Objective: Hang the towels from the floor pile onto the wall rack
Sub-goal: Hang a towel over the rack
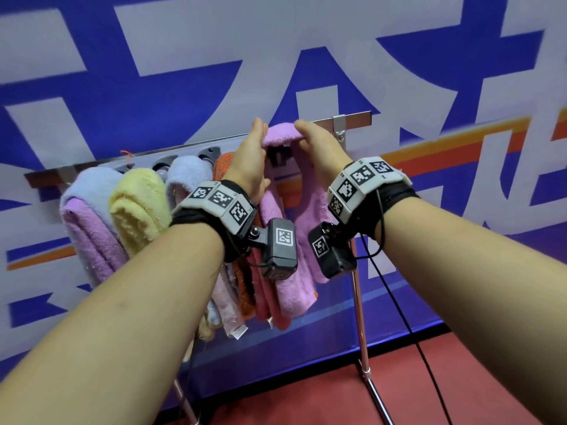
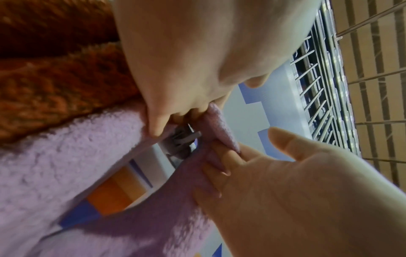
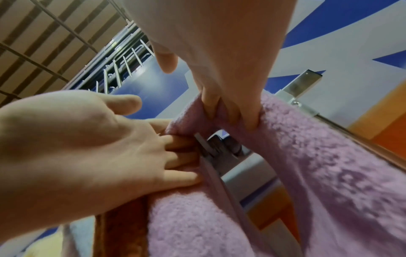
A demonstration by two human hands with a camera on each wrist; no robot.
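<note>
Both hands are clamped on the purple towel: from the head view, our left hand (image 1: 250,154) and right hand (image 1: 317,148) pinch its top fold, which is draped over a hook on the wall rack (image 1: 352,118), both tails hanging down. To its left on the rack hang an orange towel (image 1: 222,167), a pale blue one, a yellow towel (image 1: 138,204) and more. On the left wrist view, our left fingers (image 2: 158,125) curl into the purple towel (image 2: 66,156) right beside the grey hook (image 2: 182,139). From the right wrist, our right fingers (image 3: 230,111) grip the fold just above that hook. We judge we're seating this towel; next we should settle the fold onto the hook, let go, and head back to the floor pile, which is out of sight.
</note>
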